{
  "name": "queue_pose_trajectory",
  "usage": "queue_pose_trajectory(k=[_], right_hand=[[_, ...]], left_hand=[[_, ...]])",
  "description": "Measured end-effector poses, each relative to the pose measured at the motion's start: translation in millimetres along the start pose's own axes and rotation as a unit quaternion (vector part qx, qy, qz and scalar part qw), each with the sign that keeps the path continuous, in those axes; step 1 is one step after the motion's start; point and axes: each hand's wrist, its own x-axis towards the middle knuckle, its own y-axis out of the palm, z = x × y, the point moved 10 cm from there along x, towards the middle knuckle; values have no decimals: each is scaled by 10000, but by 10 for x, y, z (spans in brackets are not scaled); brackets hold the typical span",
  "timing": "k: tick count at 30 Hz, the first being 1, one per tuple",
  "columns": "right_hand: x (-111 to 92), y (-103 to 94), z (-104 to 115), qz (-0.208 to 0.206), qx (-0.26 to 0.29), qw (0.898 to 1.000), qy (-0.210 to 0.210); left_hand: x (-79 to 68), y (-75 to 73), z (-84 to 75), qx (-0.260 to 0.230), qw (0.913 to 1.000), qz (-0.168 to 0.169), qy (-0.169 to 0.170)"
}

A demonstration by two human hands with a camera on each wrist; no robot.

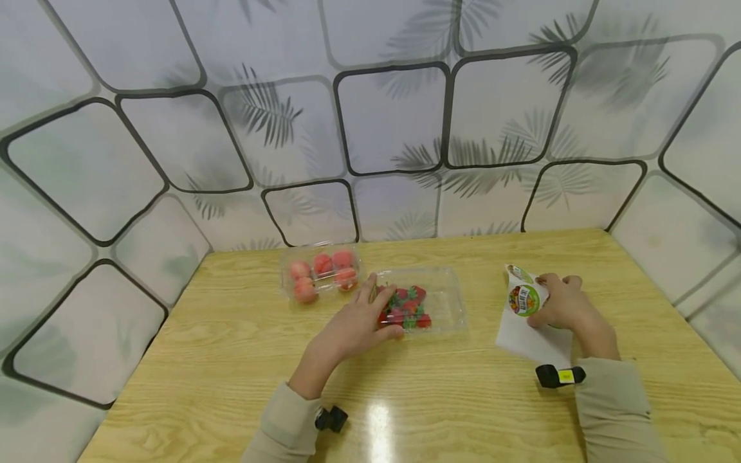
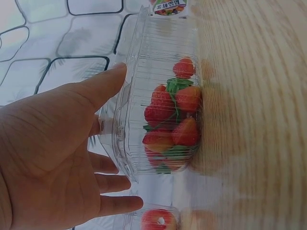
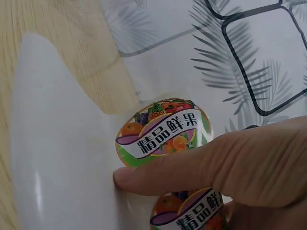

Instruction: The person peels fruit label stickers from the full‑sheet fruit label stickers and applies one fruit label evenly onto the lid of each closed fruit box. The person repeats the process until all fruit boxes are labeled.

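A clear plastic box of strawberries sits in the middle of the table, fruit gathered at its left end. My left hand rests on that end with fingers spread; in the left wrist view the thumb lies at the lid's rim. Further right, my right hand pinches a white sheet of stickers, its upper part bent up off the table. Round fruit stickers with Chinese lettering show on it, one right by the fingertip. Part of the sheet is hidden behind the hand.
A second clear box holding several round red-pink fruits stands back left, close beside the strawberry box. A patterned wall covering rises behind the wooden table. Small black devices sit at both wrists.
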Motion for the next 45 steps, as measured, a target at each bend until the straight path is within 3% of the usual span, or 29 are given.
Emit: queue_pose_trajectory(k=[8,14,23,29,33,38,45], right_hand=[[9,-80,-57,-637,386,9971,166],[20,-110,-113,-879,586,9935,434],[77,-86,-20,-1159,886,9891,221],[74,-187,9,-1627,1113,9803,142],[48,-257,62,-1614,1541,9748,-39],[-50,-357,251,-1526,2416,9571,-482],[-251,-480,646,-1242,2857,9427,-1196]], left_hand=[[3,12,2,46,10000,-1,8],[-8,4,5,108,9999,-9,9],[3,11,26,104,9999,-6,6],[2,-2,16,132,9999,1,0],[2,-5,14,98,9999,18,-32],[0,-4,11,82,10000,17,-38],[5,-1,18,120,9999,14,-51]])
